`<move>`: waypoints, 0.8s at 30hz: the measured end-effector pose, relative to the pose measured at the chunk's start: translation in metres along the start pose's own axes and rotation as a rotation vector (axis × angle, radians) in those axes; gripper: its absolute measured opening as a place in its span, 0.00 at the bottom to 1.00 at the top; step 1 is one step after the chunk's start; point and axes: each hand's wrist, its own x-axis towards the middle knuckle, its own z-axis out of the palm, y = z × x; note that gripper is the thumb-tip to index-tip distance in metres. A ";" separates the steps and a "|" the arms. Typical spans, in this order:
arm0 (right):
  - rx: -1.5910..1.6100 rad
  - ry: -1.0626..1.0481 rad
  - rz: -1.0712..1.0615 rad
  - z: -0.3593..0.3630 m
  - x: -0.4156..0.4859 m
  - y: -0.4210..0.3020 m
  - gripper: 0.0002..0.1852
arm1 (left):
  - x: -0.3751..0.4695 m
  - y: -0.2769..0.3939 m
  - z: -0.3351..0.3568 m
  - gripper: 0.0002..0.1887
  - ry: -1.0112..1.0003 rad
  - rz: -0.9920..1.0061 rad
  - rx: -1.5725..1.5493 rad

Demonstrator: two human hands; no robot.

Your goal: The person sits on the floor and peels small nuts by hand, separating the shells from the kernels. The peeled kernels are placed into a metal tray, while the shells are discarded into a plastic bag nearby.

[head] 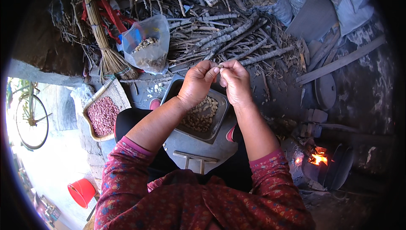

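My left hand (198, 80) and my right hand (235, 80) meet at the fingertips above a metal tray. Pinched between them is a small peanut pod (219, 66), mostly covered by the thumbs and fingers. Below, the rectangular metal tray (219, 125) holds unshelled peanuts (203, 115); my left wrist hides part of it. On my left lies a woven scoop basket (121, 92) with many red-skinned peanut kernels (102, 115). Beyond the tray stands a clear plastic bag (149, 30) with what look like peanut shells inside.
A fire (318, 157) burns in a stove at my right. Dry branches (228, 36) are piled ahead, with a straw broom (96, 23) on their left. Full sacks (352, 4) lean at the far right. A red bucket (81, 193) and a bicycle (31, 115) are at left.
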 end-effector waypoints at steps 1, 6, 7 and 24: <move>0.016 0.004 -0.006 0.000 0.000 0.000 0.03 | 0.000 -0.002 0.001 0.06 0.004 0.039 0.008; 0.071 0.001 0.003 0.003 -0.002 0.003 0.04 | -0.002 -0.008 0.006 0.05 0.064 0.160 0.003; 0.073 0.002 -0.002 0.003 -0.002 0.003 0.04 | -0.003 -0.005 0.007 0.05 0.080 0.166 0.041; -0.344 0.027 -0.200 0.015 -0.005 0.002 0.04 | 0.001 0.013 0.009 0.09 0.138 -0.340 -0.679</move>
